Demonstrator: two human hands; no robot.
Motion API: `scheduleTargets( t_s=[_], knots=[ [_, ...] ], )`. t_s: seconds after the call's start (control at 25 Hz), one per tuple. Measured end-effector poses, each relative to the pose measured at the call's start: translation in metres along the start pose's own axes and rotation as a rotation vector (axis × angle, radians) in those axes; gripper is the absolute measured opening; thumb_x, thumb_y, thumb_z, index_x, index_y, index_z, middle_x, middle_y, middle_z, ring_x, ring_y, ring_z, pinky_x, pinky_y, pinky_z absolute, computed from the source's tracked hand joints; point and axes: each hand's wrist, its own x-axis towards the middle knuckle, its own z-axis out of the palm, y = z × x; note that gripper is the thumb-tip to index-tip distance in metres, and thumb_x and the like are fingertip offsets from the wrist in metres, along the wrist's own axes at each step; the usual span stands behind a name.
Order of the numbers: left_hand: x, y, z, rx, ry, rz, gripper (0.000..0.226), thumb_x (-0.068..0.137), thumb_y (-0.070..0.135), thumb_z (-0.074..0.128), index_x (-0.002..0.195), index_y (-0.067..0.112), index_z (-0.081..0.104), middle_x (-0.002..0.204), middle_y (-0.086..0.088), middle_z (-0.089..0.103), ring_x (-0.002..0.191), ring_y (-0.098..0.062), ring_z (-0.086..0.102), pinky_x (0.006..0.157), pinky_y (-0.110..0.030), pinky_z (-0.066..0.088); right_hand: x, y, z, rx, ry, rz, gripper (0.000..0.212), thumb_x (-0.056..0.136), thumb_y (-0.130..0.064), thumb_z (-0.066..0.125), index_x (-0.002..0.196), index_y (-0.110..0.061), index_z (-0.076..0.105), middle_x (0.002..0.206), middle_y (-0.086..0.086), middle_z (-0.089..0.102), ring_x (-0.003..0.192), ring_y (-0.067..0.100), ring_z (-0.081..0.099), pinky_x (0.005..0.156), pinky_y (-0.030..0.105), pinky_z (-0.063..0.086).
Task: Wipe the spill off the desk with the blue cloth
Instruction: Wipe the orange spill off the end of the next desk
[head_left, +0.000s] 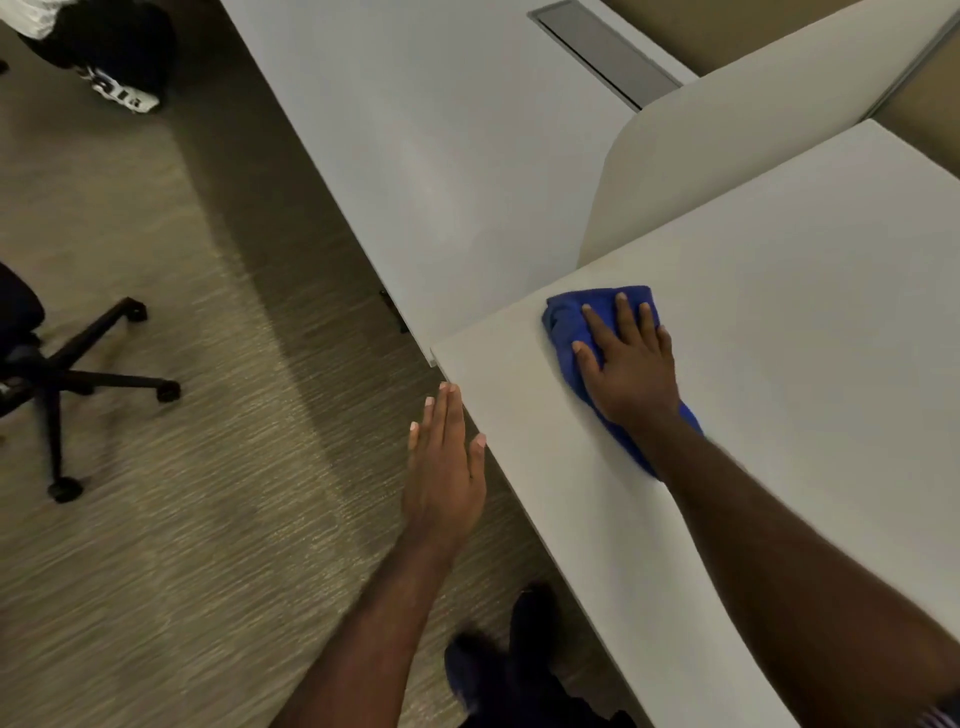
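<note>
The blue cloth (563, 322) lies bunched on the white desk (779, 322), close to the desk's far left corner. My right hand (631, 364) presses flat on top of the cloth, fingers spread, covering its middle. Part of the cloth shows beyond my fingertips and part trails under my wrist. My left hand (447, 467) hovers flat and empty over the carpet, just off the desk's left edge, fingers straight and together. I cannot make out any spill on the desk surface.
A second white desk (441, 130) with a grey cable slot (605, 52) runs beyond, split off by a beige divider panel (727, 156). A black office chair base (67, 379) stands on the carpet at left. Another person's shoe (122, 93) shows at top left. My dark shoes (498, 654) are below.
</note>
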Motion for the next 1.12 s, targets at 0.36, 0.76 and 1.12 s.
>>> scheduleTargets(
  t_s=[0.36,0.76,1.12],
  knots=[
    [0.009,0.004,-0.001,-0.015,0.032,-0.054,0.053,0.104,0.026,0.030,0.154,0.017,0.015,0.163,0.003,0.011,0.150,-0.018,0.003,0.122,-0.043,0.004,-0.011,-0.013,0.007,-0.019,-0.069,-0.312,0.058,0.093,-0.059,0.018,0.149,-0.040,0.020,0.162,-0.004,0.012,0.149,0.022,0.005,0.118,0.043,0.009],
    [0.012,0.012,-0.004,-0.061,0.082,-0.089,0.053,0.103,0.021,0.035,0.153,0.014,0.020,0.161,0.000,0.022,0.150,-0.018,0.008,0.122,-0.043,0.005,0.007,-0.041,0.007,-0.033,-0.078,-0.346,0.057,0.097,-0.054,0.022,0.150,-0.036,0.017,0.162,0.001,0.010,0.149,0.026,0.005,0.119,0.046,0.007],
    [0.007,0.013,0.001,-0.031,0.075,-0.082,0.055,0.102,0.014,0.035,0.154,0.013,0.016,0.162,-0.002,0.018,0.150,-0.020,0.007,0.122,-0.046,0.006,0.016,0.047,-0.010,-0.042,-0.002,-0.168,0.055,0.096,-0.055,0.024,0.149,-0.039,0.022,0.161,-0.001,0.015,0.149,0.024,0.009,0.117,0.043,0.011]
  ],
)
